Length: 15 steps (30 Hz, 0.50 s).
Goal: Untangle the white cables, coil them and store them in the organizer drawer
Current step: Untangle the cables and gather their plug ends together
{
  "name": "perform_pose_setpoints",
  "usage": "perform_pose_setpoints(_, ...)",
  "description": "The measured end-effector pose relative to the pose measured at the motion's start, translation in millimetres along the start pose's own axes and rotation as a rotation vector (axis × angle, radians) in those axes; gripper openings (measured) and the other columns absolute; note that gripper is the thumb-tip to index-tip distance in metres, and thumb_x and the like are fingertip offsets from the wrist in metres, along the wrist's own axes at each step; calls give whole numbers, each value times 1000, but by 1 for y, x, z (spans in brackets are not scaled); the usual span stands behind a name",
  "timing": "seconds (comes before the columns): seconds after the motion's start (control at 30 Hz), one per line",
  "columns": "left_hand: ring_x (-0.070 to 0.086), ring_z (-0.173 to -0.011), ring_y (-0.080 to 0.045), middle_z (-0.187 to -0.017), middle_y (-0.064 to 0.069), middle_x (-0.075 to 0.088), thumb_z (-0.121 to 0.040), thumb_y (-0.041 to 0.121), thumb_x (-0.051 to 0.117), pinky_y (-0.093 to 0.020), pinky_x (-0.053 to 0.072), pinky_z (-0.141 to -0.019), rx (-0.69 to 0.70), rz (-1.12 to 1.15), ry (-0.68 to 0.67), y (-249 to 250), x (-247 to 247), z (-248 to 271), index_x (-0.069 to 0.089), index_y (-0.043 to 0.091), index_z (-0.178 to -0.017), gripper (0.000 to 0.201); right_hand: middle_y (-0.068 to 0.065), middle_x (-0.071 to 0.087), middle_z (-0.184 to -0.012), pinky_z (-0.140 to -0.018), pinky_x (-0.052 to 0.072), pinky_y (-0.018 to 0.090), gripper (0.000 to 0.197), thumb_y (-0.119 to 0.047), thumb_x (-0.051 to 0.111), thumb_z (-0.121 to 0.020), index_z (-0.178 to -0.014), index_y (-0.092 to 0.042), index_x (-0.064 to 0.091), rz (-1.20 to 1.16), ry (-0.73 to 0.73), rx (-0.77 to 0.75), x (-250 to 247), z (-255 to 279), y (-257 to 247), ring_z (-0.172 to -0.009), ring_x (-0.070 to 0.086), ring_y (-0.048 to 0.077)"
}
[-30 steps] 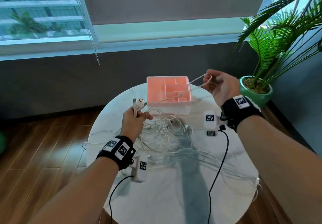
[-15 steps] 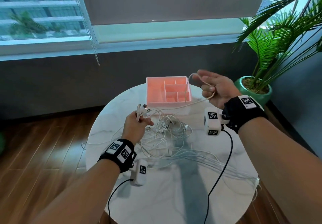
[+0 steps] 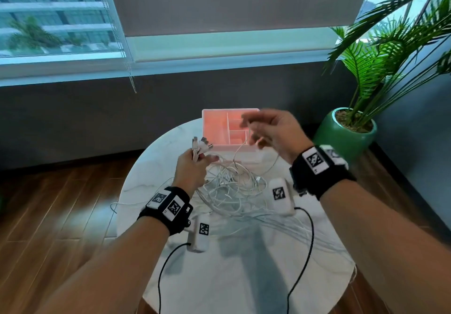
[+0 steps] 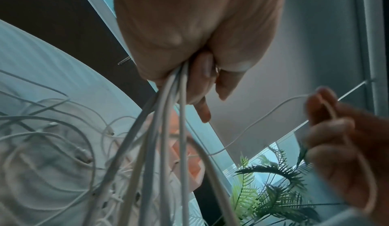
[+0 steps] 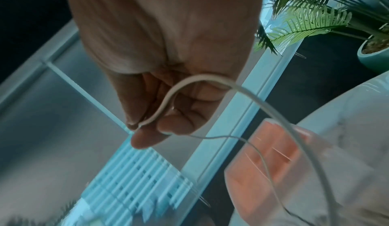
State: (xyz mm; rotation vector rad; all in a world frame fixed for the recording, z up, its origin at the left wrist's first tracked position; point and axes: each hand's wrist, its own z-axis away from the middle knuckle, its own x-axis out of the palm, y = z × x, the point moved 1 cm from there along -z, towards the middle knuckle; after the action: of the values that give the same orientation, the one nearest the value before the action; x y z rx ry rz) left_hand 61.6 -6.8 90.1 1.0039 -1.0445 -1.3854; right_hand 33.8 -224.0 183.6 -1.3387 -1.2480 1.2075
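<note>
White cables [image 3: 231,186] lie in a loose tangle mid-worktop, w/ strands trailing toward the near right edge of the round marble worktop [image 3: 244,277]. Left hand [image 3: 191,169] grips a bunch of cable ends, plugs [image 3: 201,143] sticking up above the fist. Right hand [image 3: 275,130], raised over the pink organizer [image 3: 214,128], has its grip curled round a single cable [image 5: 210,79]; motion blur softens the fingers in head view. Organizer sits at the far side of the worktop, compartments open to the top, partly hidden behind the right hand. Potted palm [image 3: 346,133] stands on the floor, right of the worktop; window and blind [image 3: 231,1] behind. Black leads [image 3: 305,252] from both wrist units cross the near worktop.

Left wrist view shows what head view can't: several cables [image 4: 168,113] pressed between left palm and fingers, fanning down to the tangle, plus one thin strand running across to the right hand [image 4: 341,138]. Right wrist view shows the single cable looping over the fingers [image 5: 179,121], then arcing down in front of the organizer [image 5: 263,171].
</note>
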Motion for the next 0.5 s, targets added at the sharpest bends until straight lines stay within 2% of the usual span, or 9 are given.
perform_pose_setpoints(0.07,24,-41,-9,-96,-14,75,-98,15,63,-19,23,-38,-1,125,-87,9,5,2,62,7,-105,11,9,76,-94,-51,48,25,18,2,64,-90,-101,-8,74,99,-97,63,14,10,27,-59,61,19)
perform_pose_setpoints(0.13,23,-42,-8,-102,-16,77,-102,19,59,-19,21,-36,6,190,-149,18,9,6,57,10,-108,11,7,76,-88,-49,45,26,11,0,68,-87,-91,-8,73,211,-211,130,28,22,52,-57,61,18)
perform_pose_setpoints(0.23,25,-41,-8,-103,-20,76,-97,16,67,-20,22,-35,24,165,-190,25,13,6,53,12,-96,15,6,73,-74,-46,44,27,15,7,69,-84,-82,-7,64,225,-317,245,47,37,84,-51,62,20)
perform_pose_setpoints(0.27,25,-41,-9,-102,-21,76,-92,12,72,-20,23,-35,34,134,-188,24,14,5,49,13,-91,23,5,70,-69,-45,46,27,19,9,68,-83,-81,-8,61,195,-313,279,50,41,93,-50,63,21)
perform_pose_setpoints(0.33,29,-41,-11,-89,-19,71,-83,9,81,-22,25,-36,57,47,-160,20,15,3,47,13,-87,34,9,69,-68,-44,45,27,22,12,67,-83,-83,-8,58,116,-275,314,51,43,104,-49,63,22)
perform_pose_setpoints(0.4,39,-39,-8,-77,-14,64,-80,9,84,-22,32,-37,114,-64,-89,16,14,4,55,5,-89,31,15,72,-76,-44,42,27,22,12,67,-82,-87,-8,59,66,-226,312,48,41,107,-49,62,22)
perform_pose_setpoints(0.47,44,-38,-3,-78,-13,65,-80,9,84,-17,35,-38,149,-143,-57,12,15,5,58,8,-82,27,17,73,-81,-44,40,25,20,9,67,-81,-91,-8,62,39,-189,290,45,37,107,-49,61,21)
perform_pose_setpoints(0.5,43,-38,-4,-77,-13,64,-80,10,84,-18,34,-38,147,-166,-74,10,15,7,58,9,-80,26,17,74,-82,-44,40,25,19,8,67,-81,-93,-7,63,27,-183,281,44,35,106,-49,61,20)
